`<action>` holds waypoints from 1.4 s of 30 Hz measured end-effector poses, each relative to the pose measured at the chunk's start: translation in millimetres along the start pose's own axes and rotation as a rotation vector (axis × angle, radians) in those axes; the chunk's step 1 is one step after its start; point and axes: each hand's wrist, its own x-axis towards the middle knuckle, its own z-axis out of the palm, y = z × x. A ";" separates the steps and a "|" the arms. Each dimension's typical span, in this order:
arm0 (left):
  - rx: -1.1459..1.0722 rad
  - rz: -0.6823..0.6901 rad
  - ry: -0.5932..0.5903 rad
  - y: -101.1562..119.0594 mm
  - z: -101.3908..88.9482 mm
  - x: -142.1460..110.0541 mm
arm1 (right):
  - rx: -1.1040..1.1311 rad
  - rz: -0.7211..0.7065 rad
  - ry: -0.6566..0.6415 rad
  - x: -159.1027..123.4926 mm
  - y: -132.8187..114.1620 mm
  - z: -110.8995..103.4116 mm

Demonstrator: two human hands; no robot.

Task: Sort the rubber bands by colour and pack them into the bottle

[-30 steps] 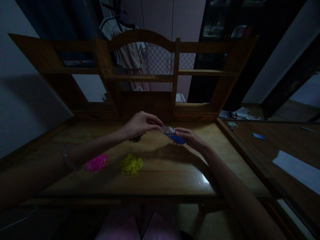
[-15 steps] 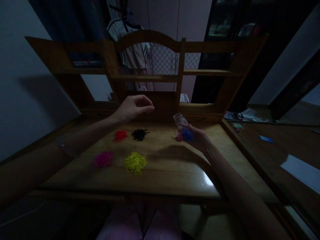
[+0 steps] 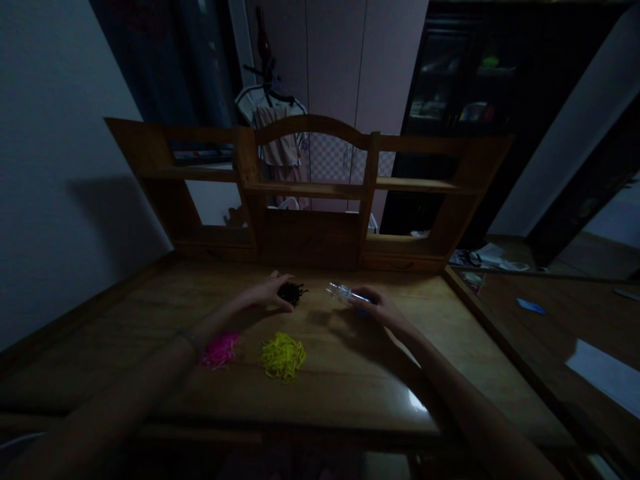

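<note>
My left hand (image 3: 273, 292) reaches to the pile of black rubber bands (image 3: 291, 293), thumb and fingers apart on either side of its left part. In my right hand (image 3: 376, 305) is a small clear plastic bottle (image 3: 341, 291), lying tilted with its narrow end toward the left. Something blue shows at the lower side of the bottle, partly behind my fingers. Nearer me lie a yellow pile of bands (image 3: 283, 357) and a pink pile (image 3: 221, 350), the pink one partly covered by my left forearm. The red pile is hidden behind my left hand.
A wooden shelf unit (image 3: 305, 189) stands along the back of the wooden table (image 3: 350, 393). At the right, a lower brown surface holds white paper (image 3: 605, 373) and a blue card (image 3: 531, 306). A wall rises at the left.
My left hand has come down from the air to the black pile, its fingers parting from a pinch. My right hand has lowered and tipped the bottle toward the left. The camera view has tilted up.
</note>
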 end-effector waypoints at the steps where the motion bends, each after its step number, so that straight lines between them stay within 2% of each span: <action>1: -0.042 0.032 0.016 -0.4 2.1 2.0 | -0.050 -0.010 0.002 2.5 -1.4 7.3; 6: -0.184 0.133 0.058 -11.2 15.4 9.4 | -0.330 -0.105 -0.034 20.9 -7.3 42.1; 8: -0.213 0.160 0.090 -18.6 19.8 10.1 | -0.382 -0.100 -0.062 31.2 -9.5 50.4; 14: -0.310 0.183 0.120 -29.7 21.5 6.2 | -0.378 -0.016 -0.090 55.4 -11.9 63.9; 19: -0.300 0.202 0.206 -21.9 21.7 1.0 | -0.324 -0.088 -0.041 54.9 -6.9 75.3; 28: -0.291 0.192 0.228 -7.8 14.9 1.2 | -0.269 -0.130 0.047 41.9 -4.3 85.2; 33: -0.603 0.155 0.335 5.4 7.6 -2.4 | -0.170 -0.096 0.092 42.0 -3.8 86.2; 38: -0.724 0.232 0.344 11.4 -2.3 -6.1 | -0.075 -0.042 0.104 43.5 0.7 84.1; 42: -0.662 0.355 0.399 10.1 -7.9 -8.7 | -0.019 -0.045 0.088 45.0 3.8 84.1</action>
